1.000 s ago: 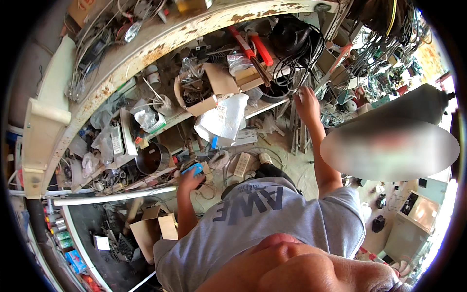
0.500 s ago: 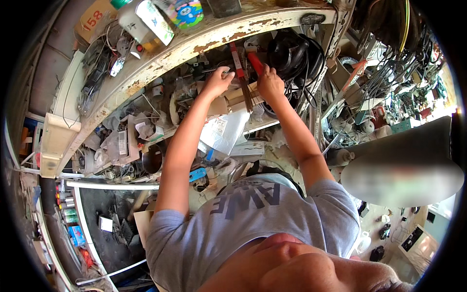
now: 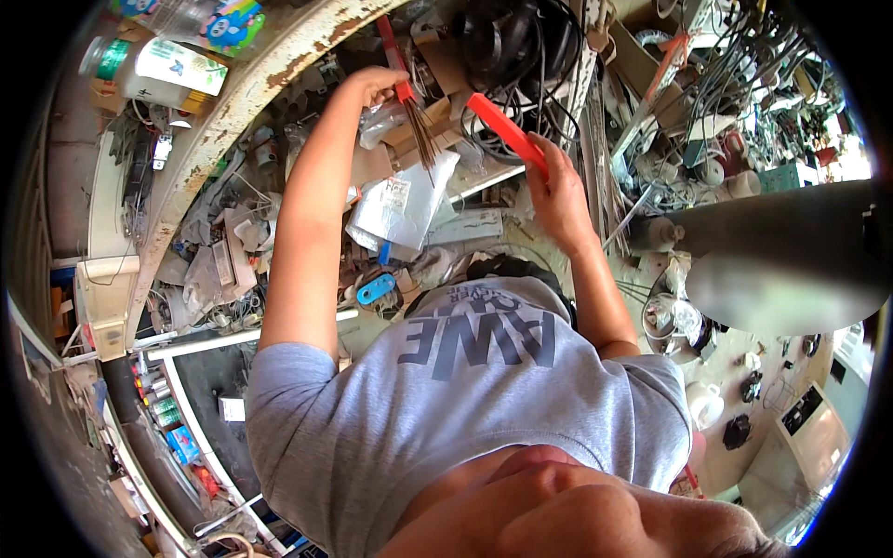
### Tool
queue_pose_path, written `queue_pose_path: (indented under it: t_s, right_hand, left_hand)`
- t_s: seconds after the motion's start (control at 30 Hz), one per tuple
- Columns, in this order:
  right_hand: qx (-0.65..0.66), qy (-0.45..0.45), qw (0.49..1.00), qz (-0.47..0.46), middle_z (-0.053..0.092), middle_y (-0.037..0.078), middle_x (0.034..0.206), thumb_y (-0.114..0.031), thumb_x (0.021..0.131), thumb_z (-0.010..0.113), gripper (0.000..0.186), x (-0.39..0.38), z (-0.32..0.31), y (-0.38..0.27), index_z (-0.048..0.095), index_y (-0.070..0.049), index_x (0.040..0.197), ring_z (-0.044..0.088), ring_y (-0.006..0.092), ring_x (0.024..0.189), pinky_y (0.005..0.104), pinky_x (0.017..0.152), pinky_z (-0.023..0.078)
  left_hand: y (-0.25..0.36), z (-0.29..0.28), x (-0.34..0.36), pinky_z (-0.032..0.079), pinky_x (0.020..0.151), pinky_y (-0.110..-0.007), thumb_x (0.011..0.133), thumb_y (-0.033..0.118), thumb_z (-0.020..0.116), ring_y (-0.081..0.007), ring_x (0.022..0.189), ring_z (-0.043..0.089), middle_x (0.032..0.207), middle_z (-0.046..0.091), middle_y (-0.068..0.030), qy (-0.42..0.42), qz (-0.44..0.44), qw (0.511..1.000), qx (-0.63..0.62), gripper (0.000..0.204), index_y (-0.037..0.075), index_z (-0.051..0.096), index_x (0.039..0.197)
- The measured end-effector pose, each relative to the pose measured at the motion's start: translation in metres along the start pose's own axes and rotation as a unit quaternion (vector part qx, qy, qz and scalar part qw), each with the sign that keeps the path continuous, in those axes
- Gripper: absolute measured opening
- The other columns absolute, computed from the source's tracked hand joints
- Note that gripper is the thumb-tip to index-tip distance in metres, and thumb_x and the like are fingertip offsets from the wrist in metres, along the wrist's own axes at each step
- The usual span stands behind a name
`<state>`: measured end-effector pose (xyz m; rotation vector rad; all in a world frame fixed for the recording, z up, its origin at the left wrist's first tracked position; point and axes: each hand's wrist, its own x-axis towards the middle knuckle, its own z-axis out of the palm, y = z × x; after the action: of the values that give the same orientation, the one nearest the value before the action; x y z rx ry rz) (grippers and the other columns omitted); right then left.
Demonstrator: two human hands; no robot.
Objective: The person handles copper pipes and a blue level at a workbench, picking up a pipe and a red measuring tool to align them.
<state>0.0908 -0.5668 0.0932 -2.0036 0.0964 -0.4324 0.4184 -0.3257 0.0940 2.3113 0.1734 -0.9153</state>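
My left hand [image 3: 377, 86] is closed at a narrow red packet [image 3: 389, 42], with a bundle of thin brownish metal rods [image 3: 421, 135] sticking out of its lower end. The fingertips are partly hidden at the packet. To the right, my right hand [image 3: 560, 200] grips one end of a long, flat red sleeve [image 3: 502, 128], which points away from me to the upper left. Whether anything is inside this sleeve cannot be seen. Beneath the rods lie an open cardboard box [image 3: 409, 139] and a clear plastic bag with a white label [image 3: 395, 205].
A rusty white shelf beam [image 3: 237, 112] curves above the cluttered lower shelf. On it stand a clear jar with a green lid [image 3: 167, 73] and other containers. Black coiled cable [image 3: 521, 46] sits at the back. A big dark cylinder [image 3: 772, 223] lies at right.
My right hand has drawn the red sleeve back toward me. My left hand has moved to the rod packet and closed at it. The whole view has shifted somewhat.
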Motion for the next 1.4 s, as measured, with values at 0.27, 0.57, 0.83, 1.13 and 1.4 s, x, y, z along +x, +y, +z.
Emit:
queue_pose_path:
  t_s: [0.27,0.57,0.83,1.13,1.4]
  right_hand:
    - [0.082,0.003,0.996,0.038,0.057,0.020,0.106,-0.009,0.086,0.052,0.033,-0.014,-0.019,0.003,0.050,-0.004,0.118,0.057,0.0344,0.094,0.0366,0.080,0.046]
    - [0.118,0.020,0.983,0.139,0.057,0.015,0.108,-0.011,0.089,0.052,0.035,-0.044,-0.053,0.023,0.049,-0.004,0.123,0.058,0.0199,0.091,0.0306,0.077,0.046]
    - [0.115,0.014,0.988,0.107,0.058,0.010,0.104,-0.013,0.089,0.053,0.035,-0.049,-0.047,0.010,0.048,-0.002,0.123,0.056,0.0141,0.083,0.0272,0.073,0.046]
    - [0.279,0.012,0.956,0.087,0.058,0.003,0.093,-0.019,0.087,0.060,0.033,-0.054,0.001,-0.014,0.050,-0.002,0.113,0.054,0.0073,0.076,0.0216,0.064,0.044]
    - [0.356,-0.055,0.929,0.090,0.058,0.003,0.093,-0.019,0.086,0.062,0.031,-0.058,0.036,-0.055,0.051,-0.002,0.110,0.055,0.0084,0.077,0.0219,0.067,0.044]
  left_hand:
    - [0.003,0.004,0.002,0.026,0.046,-0.025,0.070,0.057,0.062,-0.0086,0.051,0.034,0.058,0.041,0.0023,0.150,0.001,0.989,0.003,0.042,0.015,0.056,0.071]
    - [0.029,-0.021,-0.030,0.052,0.049,-0.023,0.081,0.012,0.061,-0.0151,0.058,0.056,0.083,0.056,-0.0148,-0.062,0.024,0.854,-0.517,0.027,-0.005,0.045,0.095]
    - [0.019,-0.040,-0.077,0.041,0.042,-0.020,0.088,0.007,0.051,-0.0102,0.047,0.045,0.064,0.045,-0.0035,-0.268,0.039,0.709,-0.651,0.028,-0.005,0.038,0.110]
    - [-0.054,0.002,-0.228,0.041,0.045,-0.020,0.091,0.012,0.047,-0.0110,0.051,0.043,0.065,0.042,-0.0033,-0.318,0.048,0.495,-0.807,0.025,-0.009,0.039,0.103]
    - [-0.143,0.014,-0.305,0.041,0.052,-0.022,0.092,0.019,0.051,-0.0085,0.053,0.045,0.062,0.042,0.0005,-0.223,0.205,0.416,-0.858,0.019,0.003,0.043,0.083]
